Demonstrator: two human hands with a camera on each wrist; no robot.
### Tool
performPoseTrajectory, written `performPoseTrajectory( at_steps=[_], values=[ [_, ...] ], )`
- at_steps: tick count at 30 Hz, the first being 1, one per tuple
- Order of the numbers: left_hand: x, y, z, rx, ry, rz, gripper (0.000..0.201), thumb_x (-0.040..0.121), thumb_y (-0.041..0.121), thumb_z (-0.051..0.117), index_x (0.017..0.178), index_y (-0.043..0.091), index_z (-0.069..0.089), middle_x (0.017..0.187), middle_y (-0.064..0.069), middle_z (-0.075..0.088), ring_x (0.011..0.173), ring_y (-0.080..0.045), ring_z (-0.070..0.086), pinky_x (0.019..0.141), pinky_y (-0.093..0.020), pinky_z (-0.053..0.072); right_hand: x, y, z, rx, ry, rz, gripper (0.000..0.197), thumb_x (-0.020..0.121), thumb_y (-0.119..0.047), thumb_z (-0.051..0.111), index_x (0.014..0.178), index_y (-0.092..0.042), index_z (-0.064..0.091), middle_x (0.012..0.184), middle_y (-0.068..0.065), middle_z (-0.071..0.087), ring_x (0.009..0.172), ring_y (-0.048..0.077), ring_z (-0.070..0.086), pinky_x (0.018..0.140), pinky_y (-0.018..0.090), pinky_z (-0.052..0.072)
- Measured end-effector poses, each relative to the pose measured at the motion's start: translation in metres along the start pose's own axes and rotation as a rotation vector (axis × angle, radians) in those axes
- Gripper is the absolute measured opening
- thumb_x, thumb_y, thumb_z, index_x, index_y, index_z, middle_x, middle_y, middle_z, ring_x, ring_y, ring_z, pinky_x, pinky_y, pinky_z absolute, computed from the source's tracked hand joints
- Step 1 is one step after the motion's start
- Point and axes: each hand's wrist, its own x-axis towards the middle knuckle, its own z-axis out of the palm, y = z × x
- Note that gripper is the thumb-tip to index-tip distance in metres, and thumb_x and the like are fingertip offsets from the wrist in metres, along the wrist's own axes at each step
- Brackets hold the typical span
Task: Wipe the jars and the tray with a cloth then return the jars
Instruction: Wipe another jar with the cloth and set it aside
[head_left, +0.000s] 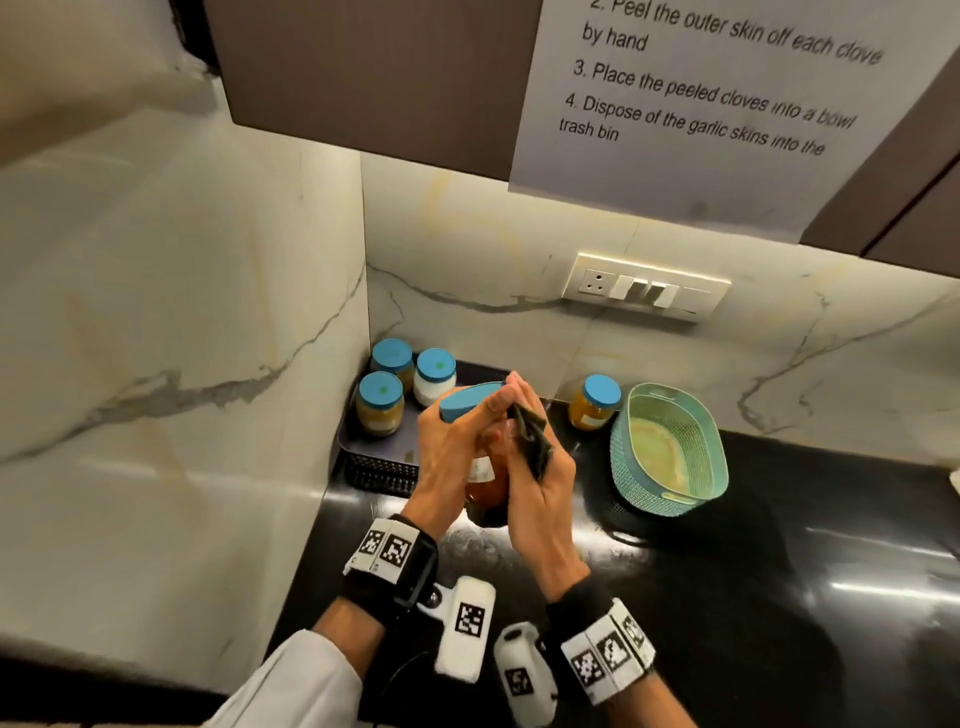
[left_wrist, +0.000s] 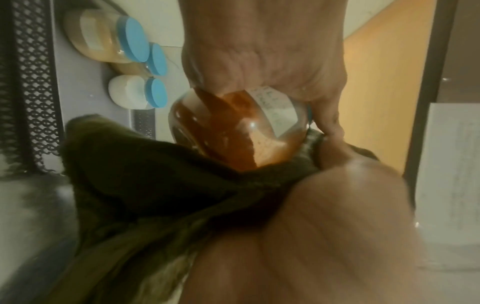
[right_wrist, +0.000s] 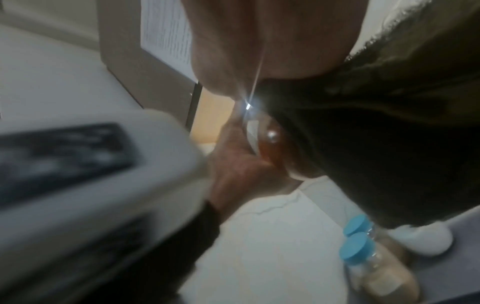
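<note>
- We work over a black counter set in a marble corner, holding everything above it, in front of the tray.
- The dark mesh-walled tray sits in the corner with three blue-lidded jars on it; a fourth such jar stands off the tray, just beside a teal basket.
- Our left hand has its fingers curled round the upper part and blue lid of the amber jar, holding it tilted, clear of the counter.
- Our right hand grips the dark green cloth, pressing it against the jar's side and base.
- Judging from this, we are mid-wipe on one jar, with the tray and the return not yet done.
- The risk: our hold seems to sit high, near the lid, so a hard rub could twist the smooth glass loose and drop it on the stone.
- A loose lid could let the contents leak while tilted; we cannot tell how tight it is.
- The cloth's hanging end could snag a tray jar.
</note>
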Motion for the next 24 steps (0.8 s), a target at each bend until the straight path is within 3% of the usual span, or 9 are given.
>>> performPoseTrajectory(
  at_steps=[5,8,10,13,15,17,20,22,24],
  values=[
    [0.000,0.007,0.015,0.048,0.056,0.055,0.060,0.063,0.043,0.097,0.106,0.008,0.075,0.097,-0.007,0.081,0.094,-0.027,0.078,0.081,-0.036,0.062,0.037,-0.024,-0.010,0.157,0.045,0.230,0.031,0.109,-0.028,0.050,0.132,-0.020,0.069,0.114,0.004,0.079,0.109,0.021,0.074,0.093,0.037,0.056],
    [-0.001,0.013,0.012,-0.022,0.065,0.035,0.063,0.066,0.047,0.093,0.104,0.001,0.073,0.094,-0.013,0.077,0.089,-0.032,0.072,0.090,-0.050,0.059,0.003,-0.019,0.002,0.061,0.040,0.025,0.041,0.107,-0.037,0.055,0.147,-0.026,0.057,0.140,0.004,0.066,0.134,0.027,0.061,0.110,0.050,0.051],
    [0.000,0.011,0.010,-0.024,0.063,0.022,0.067,0.069,0.053,0.091,0.103,-0.001,0.072,0.092,-0.014,0.075,0.086,-0.030,0.072,0.090,-0.051,0.059,-0.006,-0.009,0.002,-0.009,0.004,-0.063,0.041,0.106,-0.027,0.055,0.148,-0.030,0.055,0.153,0.002,0.056,0.145,0.024,0.049,0.118,0.053,0.042],
    [-0.009,0.016,0.017,0.024,0.078,0.038,0.061,0.061,0.051,0.092,0.102,0.009,0.074,0.093,-0.007,0.079,0.089,-0.026,0.077,0.087,-0.044,0.062,0.025,-0.028,-0.010,0.122,0.054,0.179,0.029,0.108,-0.026,0.054,0.132,-0.019,0.069,0.123,0.007,0.076,0.117,0.028,0.071,0.107,0.056,0.053],
    [-0.010,0.017,0.020,0.042,0.068,0.041,0.068,0.059,0.049,0.097,0.108,0.007,0.073,0.097,-0.008,0.080,0.094,-0.028,0.078,0.084,-0.039,0.063,0.030,-0.039,-0.014,0.125,0.054,0.221,0.026,0.109,-0.028,0.051,0.119,-0.024,0.074,0.106,0.004,0.080,0.101,0.023,0.077,0.098,0.052,0.058],
    [-0.007,0.022,0.018,0.003,0.069,0.033,0.072,0.059,0.048,0.095,0.110,0.001,0.073,0.100,-0.015,0.079,0.091,-0.031,0.077,0.084,-0.042,0.064,0.016,-0.042,-0.007,0.105,0.036,0.094,0.027,0.109,-0.031,0.050,0.124,-0.031,0.073,0.113,0.003,0.079,0.109,0.022,0.075,0.097,0.046,0.058],
    [-0.006,0.022,0.011,-0.036,0.075,0.002,0.073,0.063,0.049,0.093,0.110,-0.003,0.073,0.100,-0.021,0.077,0.088,-0.032,0.074,0.087,-0.047,0.062,-0.006,-0.023,0.000,0.042,-0.047,-0.085,0.041,0.107,-0.027,0.053,0.148,-0.032,0.054,0.152,0.006,0.057,0.144,0.027,0.050,0.117,0.053,0.043],
    [-0.009,0.021,0.013,-0.008,0.087,0.009,0.061,0.065,0.046,0.095,0.103,0.003,0.074,0.091,-0.012,0.078,0.085,-0.026,0.075,0.082,-0.041,0.062,0.008,-0.021,-0.004,0.105,-0.035,-0.004,0.039,0.108,-0.023,0.052,0.146,-0.029,0.058,0.147,0.009,0.061,0.140,0.029,0.055,0.117,0.055,0.043],
    [-0.013,0.020,0.018,0.049,0.089,0.032,0.058,0.064,0.044,0.090,0.106,0.008,0.073,0.095,-0.006,0.080,0.090,-0.025,0.078,0.084,-0.038,0.063,0.029,-0.030,-0.009,0.211,0.023,0.216,0.029,0.108,-0.024,0.053,0.131,-0.022,0.070,0.124,0.012,0.075,0.118,0.030,0.071,0.110,0.059,0.049]
  ],
)
